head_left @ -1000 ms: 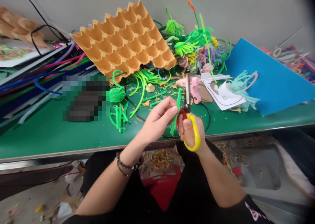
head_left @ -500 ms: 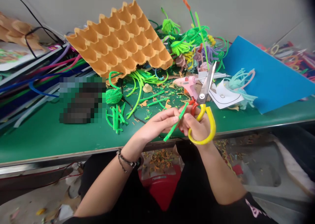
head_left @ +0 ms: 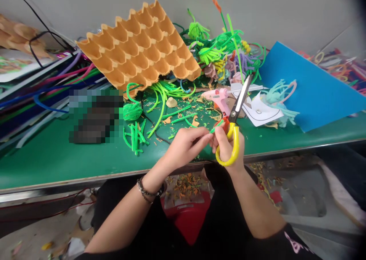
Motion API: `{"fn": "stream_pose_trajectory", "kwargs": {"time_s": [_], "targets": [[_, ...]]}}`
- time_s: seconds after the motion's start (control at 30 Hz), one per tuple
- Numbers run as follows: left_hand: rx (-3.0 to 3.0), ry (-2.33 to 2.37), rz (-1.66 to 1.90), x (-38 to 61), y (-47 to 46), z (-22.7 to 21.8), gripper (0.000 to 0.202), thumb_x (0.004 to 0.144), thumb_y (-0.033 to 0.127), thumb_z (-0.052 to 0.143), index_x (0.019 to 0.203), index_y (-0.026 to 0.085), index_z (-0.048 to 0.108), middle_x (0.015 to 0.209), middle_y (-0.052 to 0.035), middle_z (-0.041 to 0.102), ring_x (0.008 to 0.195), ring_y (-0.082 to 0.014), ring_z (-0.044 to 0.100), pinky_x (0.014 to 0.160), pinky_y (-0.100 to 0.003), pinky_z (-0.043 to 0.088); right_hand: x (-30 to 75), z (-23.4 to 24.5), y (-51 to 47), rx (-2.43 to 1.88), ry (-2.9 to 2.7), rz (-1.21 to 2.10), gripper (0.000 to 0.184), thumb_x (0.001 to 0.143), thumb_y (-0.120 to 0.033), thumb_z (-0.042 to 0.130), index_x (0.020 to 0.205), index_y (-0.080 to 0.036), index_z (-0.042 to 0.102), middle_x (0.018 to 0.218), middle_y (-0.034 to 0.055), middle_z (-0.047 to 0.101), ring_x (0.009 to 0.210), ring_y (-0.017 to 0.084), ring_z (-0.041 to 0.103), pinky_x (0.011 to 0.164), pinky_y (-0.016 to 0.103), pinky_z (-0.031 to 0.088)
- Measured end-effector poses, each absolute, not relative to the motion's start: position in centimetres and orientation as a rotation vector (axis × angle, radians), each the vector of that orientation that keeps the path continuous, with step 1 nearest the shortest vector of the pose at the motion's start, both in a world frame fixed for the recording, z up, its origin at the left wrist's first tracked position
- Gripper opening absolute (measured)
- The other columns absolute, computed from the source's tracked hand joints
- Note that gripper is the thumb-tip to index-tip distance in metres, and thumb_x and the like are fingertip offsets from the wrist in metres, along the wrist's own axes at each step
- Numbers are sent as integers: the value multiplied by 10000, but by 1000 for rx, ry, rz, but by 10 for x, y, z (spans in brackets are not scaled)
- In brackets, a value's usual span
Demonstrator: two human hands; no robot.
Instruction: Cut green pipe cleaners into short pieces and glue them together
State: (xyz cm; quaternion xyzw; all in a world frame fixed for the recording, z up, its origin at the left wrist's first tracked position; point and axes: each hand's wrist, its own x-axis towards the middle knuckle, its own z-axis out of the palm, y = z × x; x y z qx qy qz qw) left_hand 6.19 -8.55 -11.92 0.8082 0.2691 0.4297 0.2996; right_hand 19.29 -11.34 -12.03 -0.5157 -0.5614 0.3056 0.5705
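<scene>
Between the thumb and fingers of my left hand a short green pipe cleaner is pinched. Its far end reaches the fingertips of my right hand. A pair of scissors with yellow and red-orange handles hangs in my right hand, its blades pointing up and away, nearly closed. Just behind the hands lies a pink glue gun. Several cut green pipe cleaner pieces rest to the left, close to a green wound ball.
A brown egg tray leans at the back beside a heap of green pipe cleaner bundles. On the right stand a blue board and a white paper cut-out. A pixelated dark object lies left on the green table.
My left hand has turned, and the green pipe cleaner now lies lower and mostly covered by fingers. My right hand has shifted slightly left with the scissors.
</scene>
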Motion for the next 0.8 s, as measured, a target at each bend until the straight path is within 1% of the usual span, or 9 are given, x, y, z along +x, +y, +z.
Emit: {"fn": "stream_pose_trajectory", "kwargs": {"time_s": [0.07, 0.13, 0.2, 0.27, 0.33, 0.4, 0.53, 0.67, 0.8], "targets": [[2129, 805, 1269, 61, -86, -117, 280, 863, 228, 454, 614, 150, 554, 480, 46, 485, 441, -44, 391, 449, -171, 301, 194, -127, -113, -1163, -1389, 730, 349, 831, -509, 468, 675, -197, 462, 468, -58, 416, 391, 77, 412, 393, 225, 345], [2039, 879, 1386, 60, -86, -116, 299, 866, 250, 448, 595, 156, 531, 440, 55, 413, 423, -49, 357, 435, -179, 290, 195, -134, -113, -1110, -1485, 744, 358, 815, -547, 459, 781, -191, 490, 554, -50, 425, 448, 79, 413, 430, 225, 356], [1913, 911, 1466, 59, -88, -114, 319, 880, 287, 426, 597, 165, 510, 440, 53, 391, 434, -56, 367, 446, -185, 306, 196, -140, -113, -1079, -1586, 759, 423, 784, -596, 458, 907, -193, 484, 632, -40, 421, 500, 87, 407, 462, 233, 366], [1807, 923, 1530, 60, -90, -113, 349, 888, 324, 409, 579, 173, 469, 445, 51, 380, 440, -59, 366, 450, -190, 310, 195, -143, -114, -1097, -1695, 771, 508, 756, -643, 449, 982, -188, 462, 664, -30, 419, 517, 95, 396, 464, 239, 355], [1759, 927, 1586, 61, -93, -114, 372, 891, 342, 403, 558, 176, 424, 445, 53, 365, 433, -58, 348, 444, -194, 304, 193, -142, -115, -1132, -1792, 771, 550, 739, -676, 437, 982, -183, 453, 674, -18, 441, 519, 103, 398, 455, 243, 344], [1753, 941, 1646, 62, -95, -114, 383, 894, 341, 397, 548, 177, 391, 446, 54, 352, 425, -56, 331, 438, -197, 297, 189, -140, -116, -1153, -1862, 752, 563, 724, -709, 418, 929, -186, 450, 683, -5, 462, 527, 111, 406, 456, 250, 345], [1799, 999, 1747, 62, -95, -116, 374, 898, 285, 396, 545, 175, 345, 448, 62, 310, 407, -46, 288, 420, -195, 265, 183, -137, -118, -1178, -1944, 717, 612, 695, -783, 341, 842, -195, 424, 678, 9, 478, 522, 119, 403, 446, 263, 345], [1973, 1006, 1771, 61, -93, -116, 354, 875, 196, 422, 543, 171, 300, 464, 68, 281, 407, -38, 261, 406, -186, 230, 181, -138, -120, -1185, -1984, 693, 674, 688, -818, 260, 878, -193, 426, 680, 19, 496, 525, 130, 420, 450, 274, 341], [2075, 988, 1748, 62, -92, -116, 340, 853, 155, 438, 554, 173, 277, 470, 73, 249, 405, -36, 246, 404, -185, 208, 181, -137, -121, -1180, -1974, 661, 682, 711, -811, 200, 888, -193, 426, 654, 17, 489, 516, 134, 421, 457, 282, 328]]}}
